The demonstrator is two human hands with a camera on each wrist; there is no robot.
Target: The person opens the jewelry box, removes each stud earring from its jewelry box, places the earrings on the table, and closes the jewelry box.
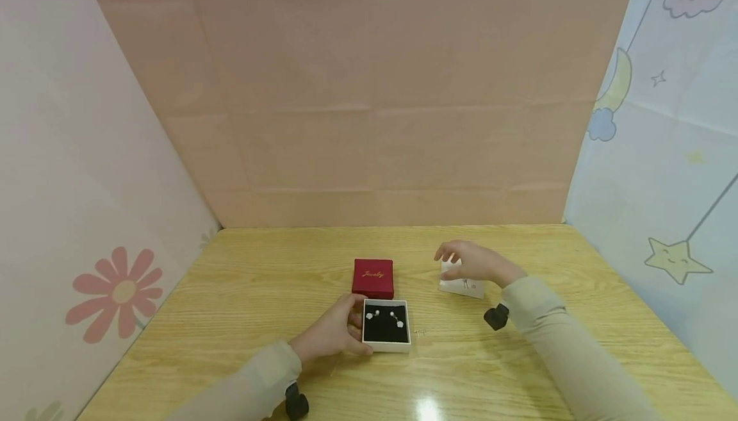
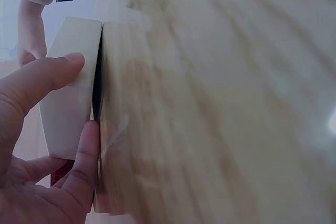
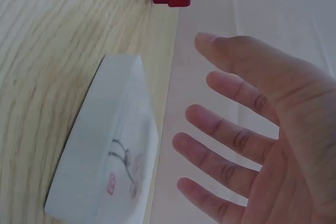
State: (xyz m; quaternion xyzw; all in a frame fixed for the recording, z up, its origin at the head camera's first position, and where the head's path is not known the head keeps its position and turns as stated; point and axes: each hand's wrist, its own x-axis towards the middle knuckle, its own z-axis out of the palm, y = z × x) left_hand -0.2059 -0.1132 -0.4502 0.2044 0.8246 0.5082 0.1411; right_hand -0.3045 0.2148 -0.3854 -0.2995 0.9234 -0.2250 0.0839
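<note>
The left hand (image 1: 330,332) has its grip clamped on the white box (image 1: 387,348), lower centre, earrings (image 1: 369,316) inside. The right hand (image 1: 478,263), grip apart, is near the card (image 1: 452,286), right of centre. The red box (image 1: 369,285) sits just above the white one. The wood-grain table (image 1: 265,267) gleams at bottom centre; pink back wall (image 1: 369,88), flowered left wall (image 1: 86,152), starry right wall (image 1: 663,171).

The table (image 1: 277,267) bears a red box (image 1: 372,278), white printed item (image 3: 100,140) and, seemingly, earring box (image 1: 387,347).

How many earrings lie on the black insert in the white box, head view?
2: one earring toward the upper left of the black insert, the other earring toward its upper right. None looks hidden.
</note>
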